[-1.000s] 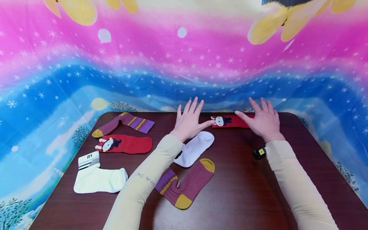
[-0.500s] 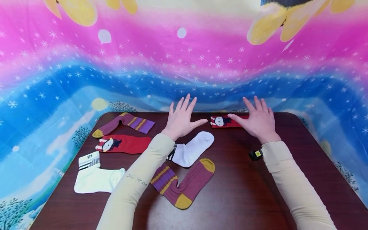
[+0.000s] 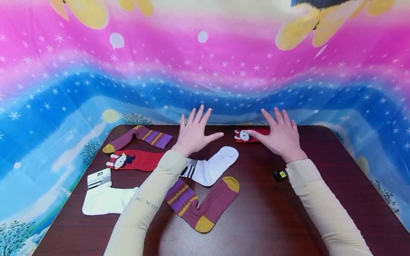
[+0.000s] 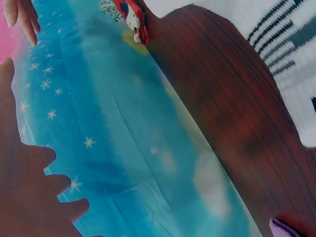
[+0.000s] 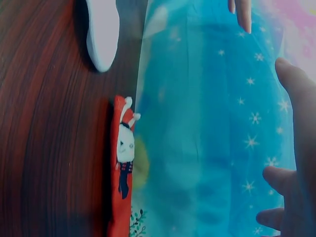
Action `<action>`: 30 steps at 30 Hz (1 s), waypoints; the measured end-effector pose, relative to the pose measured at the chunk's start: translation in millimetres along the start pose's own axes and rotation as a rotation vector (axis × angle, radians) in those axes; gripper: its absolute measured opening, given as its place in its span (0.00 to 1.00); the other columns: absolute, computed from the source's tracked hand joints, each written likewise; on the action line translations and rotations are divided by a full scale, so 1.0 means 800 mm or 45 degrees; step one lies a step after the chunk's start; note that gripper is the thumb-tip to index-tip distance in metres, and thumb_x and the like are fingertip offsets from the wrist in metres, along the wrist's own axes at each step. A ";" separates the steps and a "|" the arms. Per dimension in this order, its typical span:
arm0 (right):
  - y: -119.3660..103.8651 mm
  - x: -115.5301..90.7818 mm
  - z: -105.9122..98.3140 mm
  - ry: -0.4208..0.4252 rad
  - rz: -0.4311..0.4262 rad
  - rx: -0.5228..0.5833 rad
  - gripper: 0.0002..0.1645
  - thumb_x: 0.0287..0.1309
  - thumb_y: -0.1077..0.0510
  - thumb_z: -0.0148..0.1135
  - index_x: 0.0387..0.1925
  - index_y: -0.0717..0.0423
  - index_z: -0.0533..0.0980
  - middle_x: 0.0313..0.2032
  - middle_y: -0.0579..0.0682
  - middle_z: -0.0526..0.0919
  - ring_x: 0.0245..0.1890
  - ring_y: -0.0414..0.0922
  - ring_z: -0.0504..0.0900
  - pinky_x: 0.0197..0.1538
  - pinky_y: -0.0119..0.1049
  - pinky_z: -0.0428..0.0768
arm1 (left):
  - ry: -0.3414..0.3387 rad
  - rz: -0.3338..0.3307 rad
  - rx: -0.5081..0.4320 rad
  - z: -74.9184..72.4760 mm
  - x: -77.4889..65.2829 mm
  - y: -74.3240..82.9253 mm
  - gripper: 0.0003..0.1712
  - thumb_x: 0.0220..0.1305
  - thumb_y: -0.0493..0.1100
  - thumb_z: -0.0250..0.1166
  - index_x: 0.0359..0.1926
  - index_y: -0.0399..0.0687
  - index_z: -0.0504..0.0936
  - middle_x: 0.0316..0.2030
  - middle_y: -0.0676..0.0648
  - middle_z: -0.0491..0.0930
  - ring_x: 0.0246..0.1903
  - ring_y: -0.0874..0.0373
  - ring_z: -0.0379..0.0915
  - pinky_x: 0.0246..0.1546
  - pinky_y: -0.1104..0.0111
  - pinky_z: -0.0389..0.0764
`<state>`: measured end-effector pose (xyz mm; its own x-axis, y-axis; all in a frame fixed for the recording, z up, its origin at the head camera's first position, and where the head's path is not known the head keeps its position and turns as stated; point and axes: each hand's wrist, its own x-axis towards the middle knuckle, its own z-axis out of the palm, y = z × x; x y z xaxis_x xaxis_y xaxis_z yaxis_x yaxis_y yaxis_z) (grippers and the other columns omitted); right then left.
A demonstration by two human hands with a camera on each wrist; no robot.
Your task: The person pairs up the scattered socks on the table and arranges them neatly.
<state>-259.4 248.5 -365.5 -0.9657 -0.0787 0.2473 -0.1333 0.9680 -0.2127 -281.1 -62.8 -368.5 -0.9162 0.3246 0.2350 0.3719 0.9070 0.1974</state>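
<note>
Snowflake-print cloth [image 3: 205, 71] behind a dark wood table [image 3: 262, 202]. Six socks on it, btw: two red socks [image 3: 141, 161], two white socks [image 3: 213, 169], two maroon socks [image 3: 213, 202]. Left hand [image 3: 193, 137] and right hand [image 3: 282, 140] are near the far edge, fingers spread wide. Left sleeve [image 3: 137, 222] blocks one white toe; the right hand hides the far red one's end.

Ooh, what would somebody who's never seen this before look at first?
Probably the bright pink and blue cloth with white snowflakes, rising behind the dark table. Next, perhaps, the left hand and right hand, fingers spread in front of it. Then maybe the red sock with a white animal face at the table's far edge, partly hidden by the right hand.
</note>
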 end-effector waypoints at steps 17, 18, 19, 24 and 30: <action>-0.014 -0.005 0.002 0.008 -0.010 0.017 0.62 0.55 0.15 0.49 0.82 0.39 0.47 0.79 0.63 0.43 0.77 0.65 0.35 0.69 0.72 0.39 | 0.027 -0.008 -0.004 -0.011 -0.022 -0.030 0.64 0.55 0.89 0.44 0.83 0.61 0.44 0.81 0.50 0.36 0.78 0.44 0.31 0.71 0.40 0.29; -0.015 -0.005 0.002 0.010 -0.010 0.016 0.62 0.55 0.15 0.49 0.82 0.39 0.48 0.79 0.63 0.43 0.77 0.65 0.35 0.69 0.72 0.40 | 0.025 -0.010 -0.003 -0.011 -0.023 -0.032 0.64 0.55 0.89 0.44 0.83 0.61 0.44 0.81 0.50 0.36 0.78 0.44 0.31 0.71 0.40 0.29; -0.017 -0.006 0.002 0.012 -0.010 0.016 0.62 0.55 0.15 0.49 0.82 0.39 0.48 0.79 0.63 0.44 0.77 0.65 0.35 0.69 0.72 0.40 | 0.024 -0.011 -0.003 -0.011 -0.025 -0.033 0.64 0.55 0.89 0.44 0.83 0.61 0.45 0.81 0.49 0.36 0.78 0.44 0.31 0.71 0.40 0.29; -0.023 -0.009 0.005 0.021 -0.029 0.006 0.62 0.54 0.14 0.48 0.82 0.39 0.50 0.78 0.63 0.46 0.77 0.65 0.36 0.69 0.71 0.42 | 0.029 -0.002 0.010 -0.008 -0.030 -0.040 0.64 0.55 0.88 0.45 0.83 0.60 0.45 0.81 0.48 0.38 0.78 0.44 0.32 0.71 0.40 0.30; -0.029 -0.010 0.008 0.038 -0.048 0.003 0.63 0.53 0.14 0.49 0.82 0.38 0.50 0.78 0.62 0.47 0.77 0.64 0.38 0.69 0.71 0.44 | 0.001 -0.012 0.015 -0.005 -0.039 -0.043 0.63 0.56 0.88 0.44 0.83 0.62 0.43 0.81 0.48 0.37 0.78 0.46 0.28 0.70 0.40 0.29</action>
<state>-249.6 225.5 -368.4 -0.9530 -0.1080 0.2831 -0.1702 0.9638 -0.2051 -265.1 -105.5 -378.7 -0.9195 0.3159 0.2339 0.3616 0.9131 0.1883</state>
